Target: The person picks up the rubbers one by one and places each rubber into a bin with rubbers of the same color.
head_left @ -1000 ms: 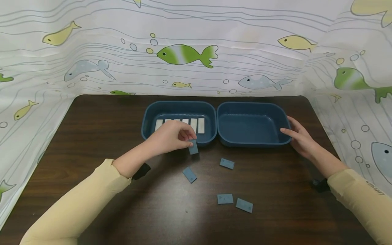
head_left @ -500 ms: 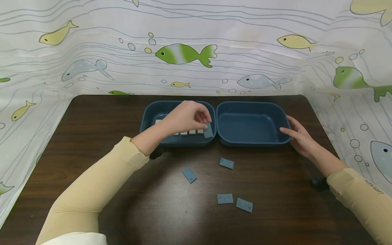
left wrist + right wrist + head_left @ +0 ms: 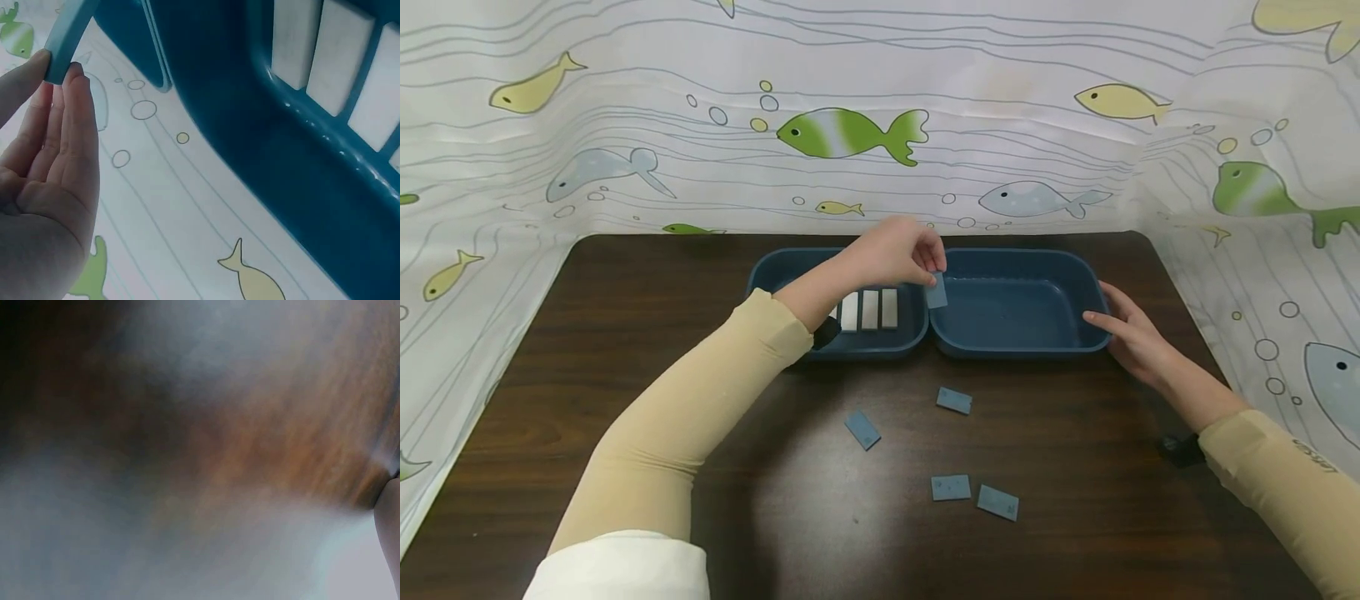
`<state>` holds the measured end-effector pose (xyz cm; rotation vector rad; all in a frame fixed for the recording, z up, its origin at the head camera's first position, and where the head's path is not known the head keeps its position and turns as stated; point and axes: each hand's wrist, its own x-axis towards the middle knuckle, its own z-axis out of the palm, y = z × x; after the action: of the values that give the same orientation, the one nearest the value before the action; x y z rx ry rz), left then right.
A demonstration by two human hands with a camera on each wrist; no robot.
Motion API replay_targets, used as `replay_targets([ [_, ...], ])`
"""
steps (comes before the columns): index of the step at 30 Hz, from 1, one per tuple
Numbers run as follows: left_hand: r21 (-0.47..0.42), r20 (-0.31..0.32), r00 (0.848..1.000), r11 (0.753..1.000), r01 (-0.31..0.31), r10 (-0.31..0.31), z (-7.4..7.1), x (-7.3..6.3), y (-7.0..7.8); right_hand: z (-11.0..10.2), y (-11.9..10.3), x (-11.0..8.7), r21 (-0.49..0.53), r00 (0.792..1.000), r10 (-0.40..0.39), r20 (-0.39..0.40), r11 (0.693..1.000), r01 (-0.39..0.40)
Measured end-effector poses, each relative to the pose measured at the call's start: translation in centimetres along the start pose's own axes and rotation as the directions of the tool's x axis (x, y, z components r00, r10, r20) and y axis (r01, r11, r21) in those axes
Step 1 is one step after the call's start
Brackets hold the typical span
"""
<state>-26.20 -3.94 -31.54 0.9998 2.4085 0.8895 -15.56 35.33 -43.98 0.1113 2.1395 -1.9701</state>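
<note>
My left hand (image 3: 898, 254) pinches a small flat blue rectangular tile (image 3: 937, 292) between thumb and fingertips, above where the two bins meet. The left wrist view shows the tile (image 3: 67, 44) at the tips of thumb and fingers. Below my left forearm stands the left blue bin (image 3: 880, 350), with a row of white rectangular pieces (image 3: 869, 310) in it, some hidden by the arm. My right hand (image 3: 1133, 337) holds the right end of the right blue bin (image 3: 1022, 352), thumb over the rim and fingers along the outer wall.
On the dark wooden table (image 3: 1075, 533) lie several blue tiles: one tile (image 3: 862, 430) left of centre, another tile (image 3: 954, 400) near the bins, and a close pair nearer me. A fish-print curtain (image 3: 850, 133) hangs behind. The right wrist view is mostly blurred.
My left hand has carried the blue tile up and rightward, from the left bin's front edge across that bin to the meeting rims. My right hand stays at the right bin.
</note>
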Motion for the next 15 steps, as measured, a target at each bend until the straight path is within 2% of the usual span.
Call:
replay_targets([
  [5,0.024,0.031,0.999,1.0,-0.008,0.007,0.4,1.7,-0.1,0.0,0.0,0.0,-0.003,1.0,-0.006,0.001,1.0,0.006],
  [15,0.107,0.118,0.991,0.991,-0.074,0.061,1.7,4.4,-0.6,0.0,-0.1,0.0,0.032,1.0,-0.003,0.001,0.999,0.003],
])
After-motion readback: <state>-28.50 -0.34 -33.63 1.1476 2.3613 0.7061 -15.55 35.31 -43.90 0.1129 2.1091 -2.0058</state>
